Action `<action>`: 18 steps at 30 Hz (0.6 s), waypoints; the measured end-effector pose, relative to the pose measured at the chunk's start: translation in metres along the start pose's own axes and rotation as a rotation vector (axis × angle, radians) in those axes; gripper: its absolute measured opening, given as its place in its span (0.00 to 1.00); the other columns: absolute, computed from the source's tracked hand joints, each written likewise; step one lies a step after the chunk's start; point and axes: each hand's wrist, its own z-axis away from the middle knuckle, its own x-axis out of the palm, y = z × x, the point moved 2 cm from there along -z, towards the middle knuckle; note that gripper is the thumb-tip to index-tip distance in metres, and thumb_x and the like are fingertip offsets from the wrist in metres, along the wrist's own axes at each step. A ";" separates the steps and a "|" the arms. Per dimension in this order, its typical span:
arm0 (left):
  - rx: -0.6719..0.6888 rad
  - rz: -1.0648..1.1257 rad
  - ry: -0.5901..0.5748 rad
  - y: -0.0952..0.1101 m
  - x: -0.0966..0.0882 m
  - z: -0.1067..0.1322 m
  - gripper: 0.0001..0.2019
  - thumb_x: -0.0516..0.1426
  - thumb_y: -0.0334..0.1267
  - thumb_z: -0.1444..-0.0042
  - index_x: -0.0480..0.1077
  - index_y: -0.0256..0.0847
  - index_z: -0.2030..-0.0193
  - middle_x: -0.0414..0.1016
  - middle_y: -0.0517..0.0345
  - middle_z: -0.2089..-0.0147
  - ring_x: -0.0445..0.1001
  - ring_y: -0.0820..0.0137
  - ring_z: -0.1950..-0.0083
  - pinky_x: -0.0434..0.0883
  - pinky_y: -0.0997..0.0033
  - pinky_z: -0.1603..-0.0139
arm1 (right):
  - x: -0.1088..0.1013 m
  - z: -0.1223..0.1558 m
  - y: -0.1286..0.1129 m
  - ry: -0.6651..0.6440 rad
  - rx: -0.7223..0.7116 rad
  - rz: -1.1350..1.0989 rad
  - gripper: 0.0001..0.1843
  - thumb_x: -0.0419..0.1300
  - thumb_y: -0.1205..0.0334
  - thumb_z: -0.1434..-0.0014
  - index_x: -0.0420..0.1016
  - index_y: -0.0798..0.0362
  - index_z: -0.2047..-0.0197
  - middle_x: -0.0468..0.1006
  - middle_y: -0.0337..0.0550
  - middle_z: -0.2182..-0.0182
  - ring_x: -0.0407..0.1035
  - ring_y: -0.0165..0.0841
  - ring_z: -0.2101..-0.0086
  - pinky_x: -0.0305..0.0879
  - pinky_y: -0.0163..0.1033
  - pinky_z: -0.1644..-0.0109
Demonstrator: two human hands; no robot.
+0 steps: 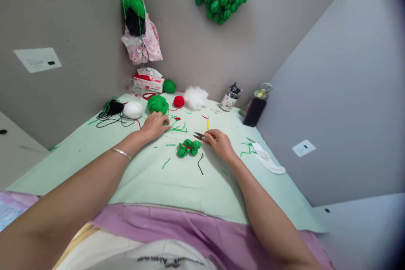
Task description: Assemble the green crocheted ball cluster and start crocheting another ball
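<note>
One green-red yarn piece [189, 148] lies mid tabletop [142, 181], apparently mostly formed, trimming poss. left; R hand [220, 141] has fingers clamped on scissors [201, 136], approx. 2 o'clock from it; L hand [155, 125] at 10 o'clock, can't tell if fingers grip

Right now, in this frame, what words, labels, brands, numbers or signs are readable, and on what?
No text reads clearly.
White shirt: dark lettering, too blurred to read.
Tissue box: printing, too small to read.
Left wall's white plate: faint print, too small to read.
</note>
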 end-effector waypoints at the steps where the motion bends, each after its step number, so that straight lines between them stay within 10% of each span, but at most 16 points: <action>1: -0.003 0.014 0.006 0.001 0.003 0.000 0.05 0.62 0.40 0.48 0.77 0.42 0.69 0.71 0.50 0.65 0.69 0.54 0.55 0.66 0.56 0.51 | -0.001 -0.001 0.001 0.014 -0.006 -0.002 0.16 0.53 0.54 0.35 0.81 0.51 0.59 0.82 0.46 0.60 0.73 0.37 0.61 0.62 0.41 0.55; 9: -0.032 0.279 0.090 0.017 0.002 -0.004 0.10 0.56 0.43 0.44 0.74 0.40 0.66 0.75 0.52 0.59 0.70 0.62 0.59 0.67 0.62 0.55 | -0.035 -0.017 0.034 0.155 0.156 0.159 0.20 0.47 0.57 0.33 0.79 0.55 0.53 0.83 0.49 0.60 0.75 0.37 0.61 0.66 0.40 0.56; 18: -0.200 1.047 -0.234 0.046 -0.008 0.015 0.14 0.63 0.47 0.48 0.67 0.39 0.67 0.71 0.62 0.73 0.62 0.77 0.76 0.58 0.75 0.74 | -0.035 -0.007 0.028 -0.084 0.235 0.479 0.09 0.59 0.68 0.41 0.81 0.55 0.64 0.82 0.56 0.57 0.75 0.45 0.56 0.62 0.43 0.55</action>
